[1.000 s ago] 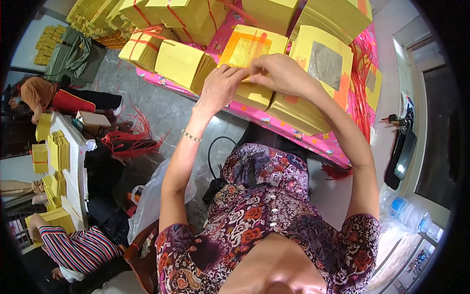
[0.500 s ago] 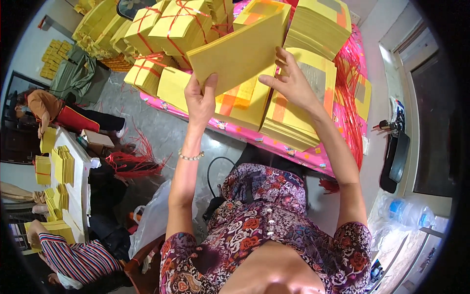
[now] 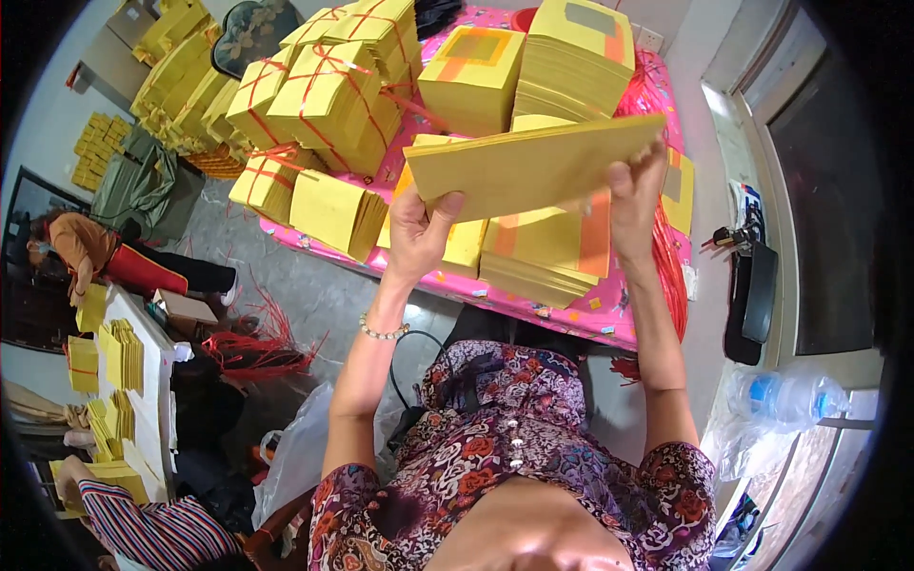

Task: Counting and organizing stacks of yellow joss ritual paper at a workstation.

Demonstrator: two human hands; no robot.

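Note:
A thin stack of yellow paper (image 3: 533, 171) is held up lengthwise over the pink-covered table. My left hand (image 3: 421, 233) grips its left end, with the thumb on the near face and the fingers behind. At the right end, my right hand (image 3: 636, 205) has its thumb against the near face; its fingertips at the edge are slightly blurred. Beneath the held stack lies a thick pile of yellow paper (image 3: 543, 252) with orange patches. Another squared pile (image 3: 328, 214) rests to the left of it.
Bundles tied with red ribbon (image 3: 324, 100) and tall yellow piles (image 3: 576, 57) occupy the table's far side. Red strands (image 3: 669, 285) hang at its right edge. On the left, two people work at a white table (image 3: 152, 381). A clear plastic bottle (image 3: 795, 395) lies at the right.
The held stack has swung right and down, now closer to level. My right hand has gone from open beside it to its right end. The view has shifted slightly.

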